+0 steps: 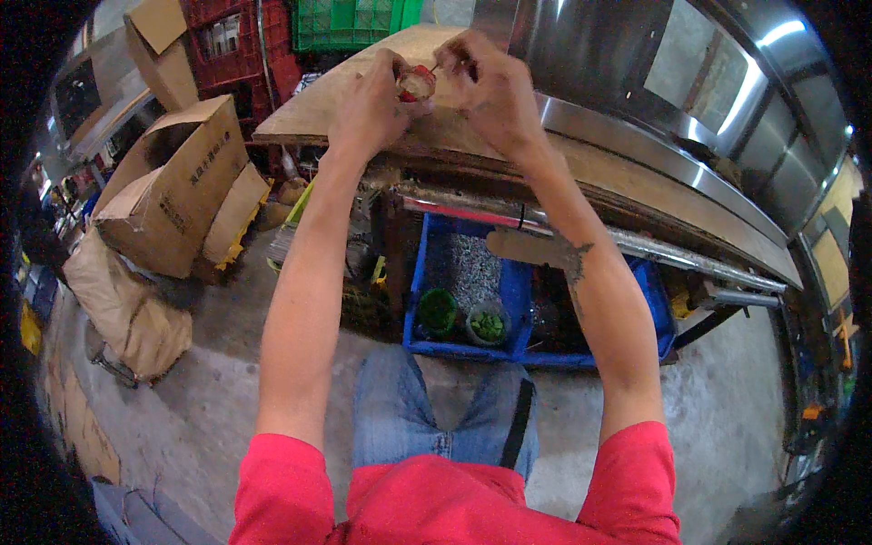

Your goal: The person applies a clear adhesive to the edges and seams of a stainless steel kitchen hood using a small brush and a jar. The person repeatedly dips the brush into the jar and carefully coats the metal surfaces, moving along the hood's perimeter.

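Over the wooden tabletop (304, 107), my left hand (374, 102) is closed around a small round piece (417, 84) with a red rim and a pale middle. Its exact kind is too small to make out. Just to the right, my right hand (486, 91) is raised with bent fingers pinched together beside the red rim. A thin dark sliver shows at those fingertips, but I cannot tell what it is. Both forearms reach forward across the table's near edge.
Below the table sits a blue divided tray (411, 338) holding grey granules, a green cup (437, 312) and a clear cup (489, 323) of green pieces. An open cardboard box (182, 186) stands left. Red crates (227, 45) and a green crate (354, 23) are behind.
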Tool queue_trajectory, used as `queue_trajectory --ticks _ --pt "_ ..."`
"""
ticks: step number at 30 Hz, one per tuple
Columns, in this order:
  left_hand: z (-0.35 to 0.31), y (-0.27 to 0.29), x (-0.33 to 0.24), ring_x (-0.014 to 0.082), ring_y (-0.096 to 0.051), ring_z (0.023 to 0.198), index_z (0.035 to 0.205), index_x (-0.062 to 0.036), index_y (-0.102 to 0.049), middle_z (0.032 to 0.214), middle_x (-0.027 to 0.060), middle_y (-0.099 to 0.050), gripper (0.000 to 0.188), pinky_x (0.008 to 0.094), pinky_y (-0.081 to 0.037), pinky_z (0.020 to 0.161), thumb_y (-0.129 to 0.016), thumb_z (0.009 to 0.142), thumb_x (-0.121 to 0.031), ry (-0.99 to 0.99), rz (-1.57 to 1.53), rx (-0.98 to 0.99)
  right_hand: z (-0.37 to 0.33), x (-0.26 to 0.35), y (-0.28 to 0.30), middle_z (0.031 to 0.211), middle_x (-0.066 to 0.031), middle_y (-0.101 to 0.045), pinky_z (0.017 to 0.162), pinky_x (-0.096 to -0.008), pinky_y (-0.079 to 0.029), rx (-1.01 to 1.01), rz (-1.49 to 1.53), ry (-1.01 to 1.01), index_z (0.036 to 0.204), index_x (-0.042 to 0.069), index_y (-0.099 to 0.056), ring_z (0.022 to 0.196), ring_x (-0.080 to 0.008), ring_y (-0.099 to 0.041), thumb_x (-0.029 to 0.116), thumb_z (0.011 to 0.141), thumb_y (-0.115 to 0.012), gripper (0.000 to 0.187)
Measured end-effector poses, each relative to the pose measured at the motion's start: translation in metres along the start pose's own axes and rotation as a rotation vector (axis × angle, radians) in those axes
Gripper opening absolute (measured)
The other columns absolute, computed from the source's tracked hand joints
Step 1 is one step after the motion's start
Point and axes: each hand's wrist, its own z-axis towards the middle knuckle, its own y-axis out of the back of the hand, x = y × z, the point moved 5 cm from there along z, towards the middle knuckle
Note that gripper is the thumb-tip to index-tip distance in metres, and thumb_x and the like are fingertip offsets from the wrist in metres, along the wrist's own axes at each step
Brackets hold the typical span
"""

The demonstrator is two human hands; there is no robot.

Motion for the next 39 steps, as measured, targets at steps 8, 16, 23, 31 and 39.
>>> queue_trajectory --ticks 8,16,23,31,39 --pt "0.003 -0.007 0.012 0.0476 -0.069 0.108 0.118 -0.0050 -0.061 0.111 0.0223 -0.075 0.060 0.0573 -0.055 0.093 -0.088 0.082 -0.045 -0.012 0.037 -0.056 -0.016 -0.007 0.063 0.095 -0.0155 -0.075 0.074 -0.0383 -0.058 -0.064 -0.060 -0.034 0.113 0.006 -0.065 0.081 -0.0267 -0.075 0.013 0.106 -0.066 0.010" --pt "0.002 -0.002 0.008 0.0480 -0.070 0.112 0.123 -0.0058 -0.059 0.114 0.0252 -0.075 0.063 0.0570 -0.056 0.094 -0.086 0.083 -0.045 0.087 0.062 0.016 -0.030 -0.015 0.060 0.098 -0.0157 -0.075 0.073 -0.0385 -0.057 0.055 -0.110 -0.061 0.113 0.008 -0.066 0.082 -0.0281 -0.074 0.008 0.103 -0.068 0.011" --pt "0.002 -0.003 0.017 0.0468 -0.070 0.113 0.130 -0.0080 -0.051 0.116 0.0242 -0.074 0.067 0.0546 -0.056 0.091 -0.086 0.087 -0.046 0.052 0.098 0.031 -0.030 -0.019 0.057 0.097 -0.0163 -0.074 0.073 -0.0384 -0.056 0.071 -0.102 -0.005 0.114 0.008 -0.065 0.081 -0.0289 -0.073 0.005 0.101 -0.068 0.013" --pt "0.003 -0.003 0.014 0.0474 -0.069 0.115 0.131 -0.0084 -0.050 0.117 0.0246 -0.074 0.067 0.0558 -0.055 0.092 -0.084 0.088 -0.047 0.072 0.107 0.046 -0.032 -0.027 0.055 0.090 -0.0066 -0.075 0.074 -0.0290 -0.053 0.090 -0.119 -0.036 0.117 0.007 -0.068 0.080 -0.0105 -0.064 0.014 0.109 -0.064 0.012" --pt "0.004 -0.002 0.017 0.0466 -0.069 0.115 0.129 -0.0081 -0.051 0.116 0.0240 -0.074 0.064 0.0553 -0.055 0.091 -0.083 0.089 -0.047 0.077 0.117 0.058 -0.032 -0.026 0.054 0.080 -0.0053 -0.067 0.066 -0.0297 -0.049 0.092 -0.138 -0.019 0.118 0.007 -0.068 0.071 -0.0102 -0.056 0.015 0.109 -0.065 0.012"
